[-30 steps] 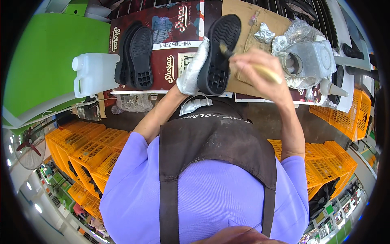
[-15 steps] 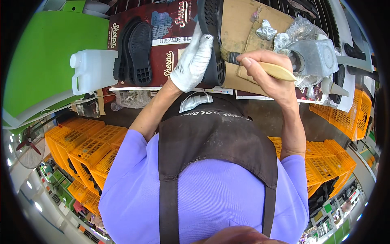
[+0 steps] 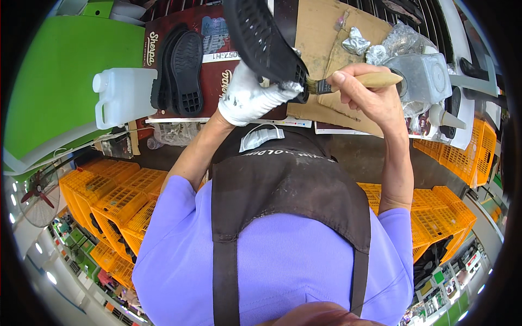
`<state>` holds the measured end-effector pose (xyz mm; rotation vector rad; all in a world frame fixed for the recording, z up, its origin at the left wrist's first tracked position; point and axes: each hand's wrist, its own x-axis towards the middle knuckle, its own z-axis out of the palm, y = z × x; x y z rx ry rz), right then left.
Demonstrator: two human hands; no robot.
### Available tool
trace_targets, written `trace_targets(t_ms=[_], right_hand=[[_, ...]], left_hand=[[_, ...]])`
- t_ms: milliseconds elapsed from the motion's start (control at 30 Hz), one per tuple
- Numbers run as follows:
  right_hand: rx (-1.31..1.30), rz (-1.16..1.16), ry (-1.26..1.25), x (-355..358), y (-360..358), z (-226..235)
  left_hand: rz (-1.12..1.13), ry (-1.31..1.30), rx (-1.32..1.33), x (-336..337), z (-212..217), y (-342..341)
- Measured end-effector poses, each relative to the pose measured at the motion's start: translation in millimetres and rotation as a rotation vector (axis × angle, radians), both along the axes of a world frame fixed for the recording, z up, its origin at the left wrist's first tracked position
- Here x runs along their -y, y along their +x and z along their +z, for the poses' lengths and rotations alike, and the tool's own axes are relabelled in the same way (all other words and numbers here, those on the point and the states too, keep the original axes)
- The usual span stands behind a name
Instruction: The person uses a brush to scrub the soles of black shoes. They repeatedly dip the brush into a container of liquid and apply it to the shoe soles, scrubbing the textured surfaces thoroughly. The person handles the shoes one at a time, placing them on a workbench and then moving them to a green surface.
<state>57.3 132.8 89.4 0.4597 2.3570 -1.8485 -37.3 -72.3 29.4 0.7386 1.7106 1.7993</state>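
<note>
1 head-worn fisheye view, looking steeply down over the chest, close above the workbench point(image 3: 326, 117), edges curved

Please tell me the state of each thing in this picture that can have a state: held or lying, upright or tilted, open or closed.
Left hand: gloved, grip closed on the black shoe sole.
Black shoe sole: lifted, tilted, tread visible.
Right hand: bare, grip closed on the brush.
Brush: held level, bristles touching the sole's edge.
Two spare soles: lying on the table, untouched.
White jug: lying on its side, cap on.

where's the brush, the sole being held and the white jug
brush point(image 3: 370, 81): head view, on its wooden handle
held black sole point(image 3: 261, 38): head view, on its tread
white jug point(image 3: 126, 93): head view, on its side wall
</note>
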Motion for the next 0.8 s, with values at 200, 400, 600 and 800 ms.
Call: trace_targets(t_ms=[200, 400, 600, 800], right_hand=[[-0.175, 0.021, 0.200, -3.5, -0.5, -2.5], [-0.221, -0.066, 0.227, 5.9, 0.5, 0.5], [-0.092, -0.197, -0.021, 19.1, -2.0, 10.0], [-0.084, -0.150, -0.047, 28.9, 4.4, 16.2]], left_hand=[[0.003, 0.051, -0.528, 1.8, 0.3, 2.1], [-0.039, -0.009, -0.070, 5.8, 5.2, 1.2], [0.061, 0.055, -1.147, -2.1, -2.6, -18.6], [0.131, 0.030, -1.251, -3.6, -0.5, -23.8]])
